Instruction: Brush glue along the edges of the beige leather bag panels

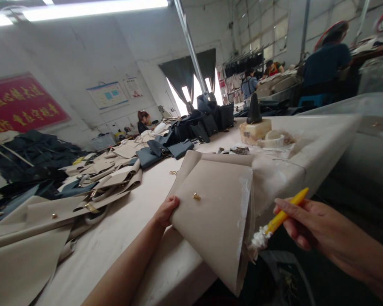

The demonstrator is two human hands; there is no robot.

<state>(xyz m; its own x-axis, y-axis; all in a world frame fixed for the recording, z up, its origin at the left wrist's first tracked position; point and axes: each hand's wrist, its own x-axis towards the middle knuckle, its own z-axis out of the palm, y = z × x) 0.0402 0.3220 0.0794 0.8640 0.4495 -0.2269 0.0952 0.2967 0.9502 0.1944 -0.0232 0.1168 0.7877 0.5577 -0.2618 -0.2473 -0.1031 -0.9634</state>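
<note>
My left hand (pixel 167 210) grips the left edge of a beige leather bag panel (pixel 213 204), thumb on top. The panel has a small gold clasp (pixel 196 196) and overhangs the table's near edge. Whitish glue is smeared along its right edge, where several layers show. In my right hand (pixel 309 225) is a yellow-handled brush (pixel 285 214), pinched between thumb and fingers. Its bristles (pixel 260 239) are clotted with white glue and lie at or very near the panel's right edge; contact is hard to tell.
Beige bag pieces (pixel 28 238) cover the table's left side, with dark blue bag pieces (pixel 153 153) farther back. A glue container (pixel 255 129) with a black cone and a white tape roll (pixel 271 139) stand at the far right. Co-workers (pixel 327 59) sit in the background.
</note>
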